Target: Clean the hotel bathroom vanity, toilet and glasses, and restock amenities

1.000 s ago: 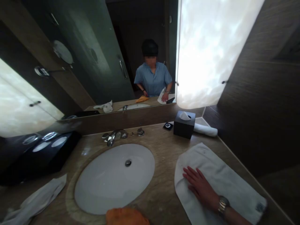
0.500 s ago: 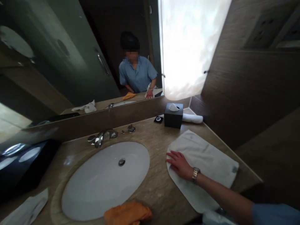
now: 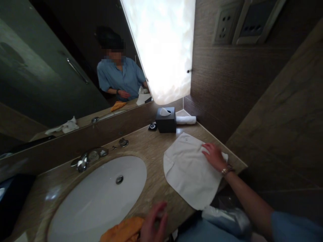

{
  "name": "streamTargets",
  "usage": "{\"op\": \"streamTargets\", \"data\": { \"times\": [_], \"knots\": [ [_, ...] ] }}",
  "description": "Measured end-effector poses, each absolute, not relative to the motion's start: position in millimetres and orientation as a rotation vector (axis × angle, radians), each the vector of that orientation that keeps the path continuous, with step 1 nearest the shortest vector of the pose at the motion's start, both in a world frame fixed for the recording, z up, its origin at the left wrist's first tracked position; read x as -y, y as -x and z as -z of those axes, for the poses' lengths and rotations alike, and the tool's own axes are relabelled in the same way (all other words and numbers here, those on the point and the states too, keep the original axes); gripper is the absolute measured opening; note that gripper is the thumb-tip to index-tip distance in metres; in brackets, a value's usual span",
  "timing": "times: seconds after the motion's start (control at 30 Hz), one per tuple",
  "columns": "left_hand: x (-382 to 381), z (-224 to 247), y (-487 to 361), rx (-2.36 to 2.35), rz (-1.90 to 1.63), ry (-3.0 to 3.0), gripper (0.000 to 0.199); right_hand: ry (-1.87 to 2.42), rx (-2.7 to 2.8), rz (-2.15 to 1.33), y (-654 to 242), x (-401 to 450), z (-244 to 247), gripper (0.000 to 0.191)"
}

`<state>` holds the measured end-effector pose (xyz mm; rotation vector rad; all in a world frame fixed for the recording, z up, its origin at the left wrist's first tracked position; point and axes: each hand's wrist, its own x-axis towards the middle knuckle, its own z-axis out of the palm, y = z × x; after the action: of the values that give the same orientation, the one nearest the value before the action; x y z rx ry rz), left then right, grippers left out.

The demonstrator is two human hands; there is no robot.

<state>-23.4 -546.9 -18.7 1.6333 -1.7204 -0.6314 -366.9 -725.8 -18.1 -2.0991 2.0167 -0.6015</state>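
Observation:
A white cloth (image 3: pixel 193 171) lies spread on the stone counter (image 3: pixel 157 198), right of the oval sink. My right hand (image 3: pixel 214 156), with a watch at its wrist, is over the cloth's right part, its fingers apart and nothing held. At the bottom centre my left hand (image 3: pixel 155 223) is beside an orange cloth (image 3: pixel 123 230) at the sink's front edge. The left fingers are slightly blurred, curved and apart, with nothing between them.
Behind the white cloth stand a black tissue box (image 3: pixel 166 120) and a rolled white towel (image 3: pixel 186 120). The white sink (image 3: pixel 98 201) has a chrome faucet (image 3: pixel 82 163). A black box (image 3: pixel 15 198) stands far left. The mirror (image 3: pixel 75 87) reflects a person in blue.
The view has turned right. My right hand has moved across the white cloth to its right side, and the cloth's outline has changed. My left hand has come into view beside the orange cloth.

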Motion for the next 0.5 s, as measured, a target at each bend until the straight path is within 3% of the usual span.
{"op": "streamTargets", "data": {
  "times": [0.13,0.23,0.33,0.5],
  "knots": [
    [649,21,67,1.779,0.512,-1.725,0.056,1.813,-2.325,0.459,451,701,24,0.02],
    [698,27,78,1.708,0.689,-1.746,0.045,1.666,-2.244,0.536,445,704,11,0.005],
    [711,31,68,1.558,0.854,-1.706,0.026,1.662,-2.117,0.681,392,723,-6,0.014],
    [709,17,65,1.275,1.028,-1.625,0.039,1.733,-1.629,0.731,292,748,-2,0.032]
  ]
}}
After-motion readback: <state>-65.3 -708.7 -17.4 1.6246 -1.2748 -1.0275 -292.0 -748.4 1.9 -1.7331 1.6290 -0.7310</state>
